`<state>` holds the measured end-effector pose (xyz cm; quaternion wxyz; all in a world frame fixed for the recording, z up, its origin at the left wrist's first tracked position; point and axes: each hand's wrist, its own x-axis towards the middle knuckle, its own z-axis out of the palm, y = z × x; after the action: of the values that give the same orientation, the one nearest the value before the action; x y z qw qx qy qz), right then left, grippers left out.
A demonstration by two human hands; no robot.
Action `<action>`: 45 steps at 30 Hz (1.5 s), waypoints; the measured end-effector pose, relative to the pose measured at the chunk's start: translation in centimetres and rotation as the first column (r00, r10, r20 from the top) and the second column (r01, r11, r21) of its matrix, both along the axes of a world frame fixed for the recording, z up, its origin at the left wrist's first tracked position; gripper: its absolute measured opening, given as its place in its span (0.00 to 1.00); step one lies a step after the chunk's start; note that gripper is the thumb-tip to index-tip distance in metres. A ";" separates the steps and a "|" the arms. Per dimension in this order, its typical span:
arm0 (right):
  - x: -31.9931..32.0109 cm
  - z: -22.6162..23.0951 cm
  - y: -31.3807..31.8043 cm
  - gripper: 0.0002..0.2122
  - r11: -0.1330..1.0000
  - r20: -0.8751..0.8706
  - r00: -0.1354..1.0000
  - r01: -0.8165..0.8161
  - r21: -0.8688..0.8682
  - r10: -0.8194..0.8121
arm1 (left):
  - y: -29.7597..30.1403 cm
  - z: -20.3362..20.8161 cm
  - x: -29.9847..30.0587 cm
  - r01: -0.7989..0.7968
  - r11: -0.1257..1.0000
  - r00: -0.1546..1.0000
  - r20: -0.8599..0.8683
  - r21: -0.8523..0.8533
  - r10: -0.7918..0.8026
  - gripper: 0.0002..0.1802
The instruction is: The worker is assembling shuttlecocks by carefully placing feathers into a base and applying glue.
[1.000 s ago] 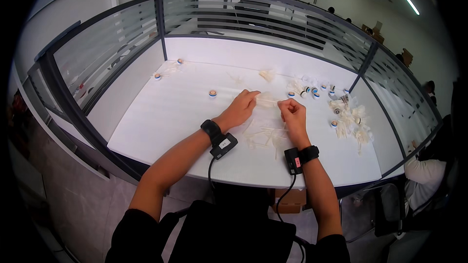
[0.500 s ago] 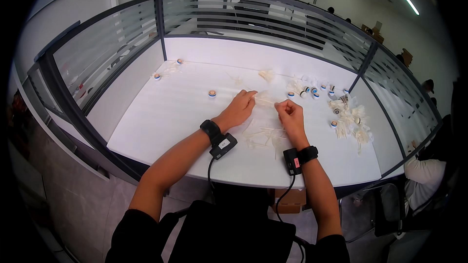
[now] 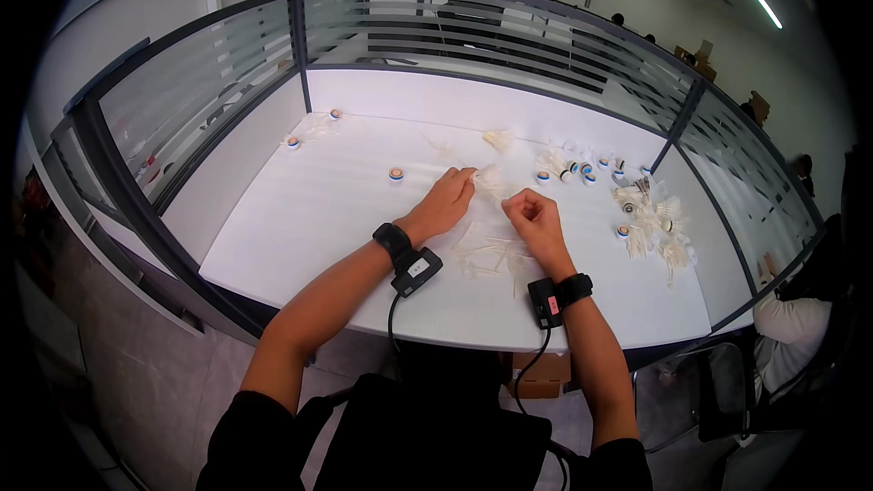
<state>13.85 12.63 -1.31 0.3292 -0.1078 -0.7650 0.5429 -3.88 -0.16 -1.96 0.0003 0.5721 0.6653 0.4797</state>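
Observation:
Above the middle of the white table, my left hand [image 3: 445, 204] is closed round the base of a shuttlecock [image 3: 489, 182], whose pale feathers fan out to the right. My fingers hide its cork. Just right of it, my right hand [image 3: 535, 216] is closed in a pinch, fingertips by the lower feathers. They seem to grip a thin feather, but its tip is too fine to make out surely. Beneath both hands lie loose feathers [image 3: 486, 255] with pale shafts, spread across the tabletop.
A cork base [image 3: 396, 175] stands left of my hands. Several corks and battered shuttlecocks [image 3: 657, 218] are heaped at the right. More feathers [image 3: 496, 140] lie farther back, and others lie near two corks at the far left. A low partition [image 3: 482, 95] borders the table.
My right hand has shifted slightly left and down, closer to the left hand. The feathers between the hands stand more upright. My left hand has barely moved.

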 end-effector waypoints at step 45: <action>-0.3 0.3 -0.4 0.14 0.994 -0.134 0.985 0.110 -0.001 -0.109 | -0.8 0.9 0.6 0.040 0.999 0.987 -0.157 -0.002 -0.040 0.20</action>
<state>13.54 12.18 -1.00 0.4097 -0.1118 -0.7359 0.5274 -3.29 -0.92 -1.03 -0.0428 0.6212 0.6514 0.4334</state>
